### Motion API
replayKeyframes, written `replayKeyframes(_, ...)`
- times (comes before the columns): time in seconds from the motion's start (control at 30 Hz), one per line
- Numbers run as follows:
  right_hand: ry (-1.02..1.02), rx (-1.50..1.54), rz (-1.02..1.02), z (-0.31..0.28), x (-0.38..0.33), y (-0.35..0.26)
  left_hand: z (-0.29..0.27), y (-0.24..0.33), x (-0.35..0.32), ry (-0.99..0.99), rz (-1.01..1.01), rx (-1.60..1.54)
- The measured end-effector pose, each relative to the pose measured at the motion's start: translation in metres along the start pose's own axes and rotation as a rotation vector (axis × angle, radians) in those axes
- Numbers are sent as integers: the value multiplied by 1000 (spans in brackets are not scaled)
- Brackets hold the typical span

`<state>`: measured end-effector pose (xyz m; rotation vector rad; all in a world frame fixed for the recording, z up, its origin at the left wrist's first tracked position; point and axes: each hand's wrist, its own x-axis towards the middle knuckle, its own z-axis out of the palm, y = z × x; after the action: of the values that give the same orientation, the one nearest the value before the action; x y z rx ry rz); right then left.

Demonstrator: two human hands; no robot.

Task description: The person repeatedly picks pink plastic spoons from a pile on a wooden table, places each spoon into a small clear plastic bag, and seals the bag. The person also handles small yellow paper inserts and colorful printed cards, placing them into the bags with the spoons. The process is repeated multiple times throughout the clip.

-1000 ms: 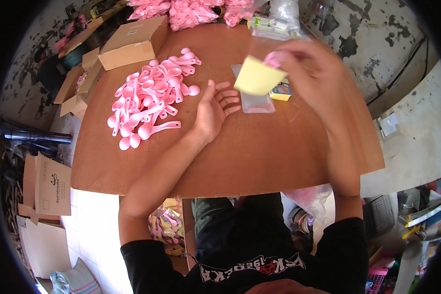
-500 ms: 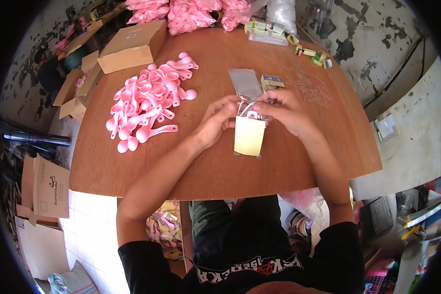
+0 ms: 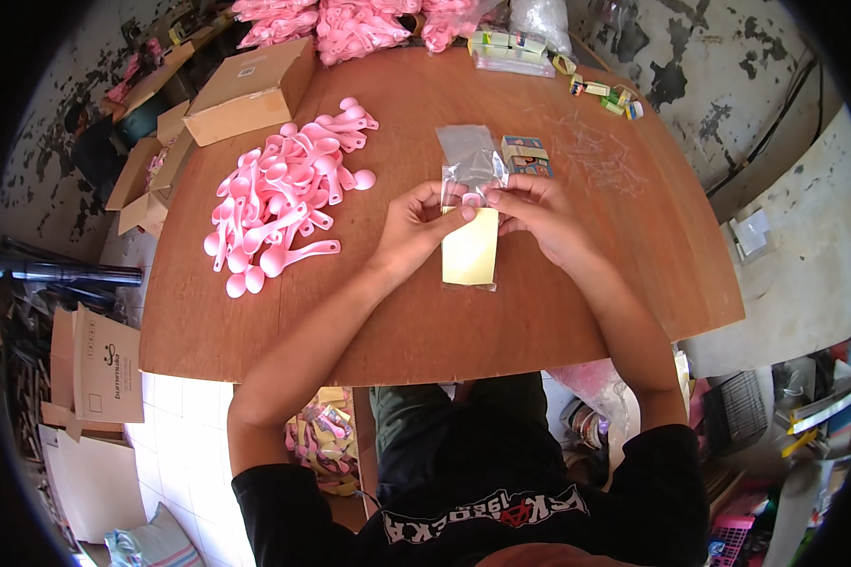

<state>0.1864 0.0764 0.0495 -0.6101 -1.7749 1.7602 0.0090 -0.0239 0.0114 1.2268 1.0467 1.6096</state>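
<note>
My one view comes from a head-worn fisheye camera looking steeply down and forward over the wooden table point(image 3: 577, 312), near enough that its near edge crosses mid-picture, my forearms enter from below, and the far edge bends along the top rim.

Packing workshop: pink spoons point(image 3: 284, 203) heaped, cartons point(image 3: 251, 90) (peeling walls).

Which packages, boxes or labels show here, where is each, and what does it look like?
Clear bag: held by both hands, yellow card inside.
Empty bags: clear stack behind the hands.
Small box: multicoloured, right of that stack.
Brown carton: table's far left, closed.
Floor carton: left, flattened, dark print.
</note>
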Motion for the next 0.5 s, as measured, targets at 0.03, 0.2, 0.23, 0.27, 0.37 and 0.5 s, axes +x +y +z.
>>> replayKeyframes(0.03, -1, 1, 0, 1, 0, 1, -1, 0, -1, -6, 2, -3)
replayKeyframes(0.2, 41, -27, -36, 3, 0, 2, -7, 2, 0, 49, -87, -40)
replayKeyframes(0.23, 40, -27, -37, 2, 0, 3, -8, 0, 1, 75, -63, -1)
replayKeyframes(0.27, 41, -16, -50, 2, 0, 3, -8, -1, 2, 76, -61, -2)
replayKeyframes(0.37, 15, 40, -70, -3, 4, 7, -11, -3, 4, 98, -62, -34)
replayKeyframes(0.5, -32, 93, -85, -7, 4, 7, -21, -1, 6, 67, -74, -84)
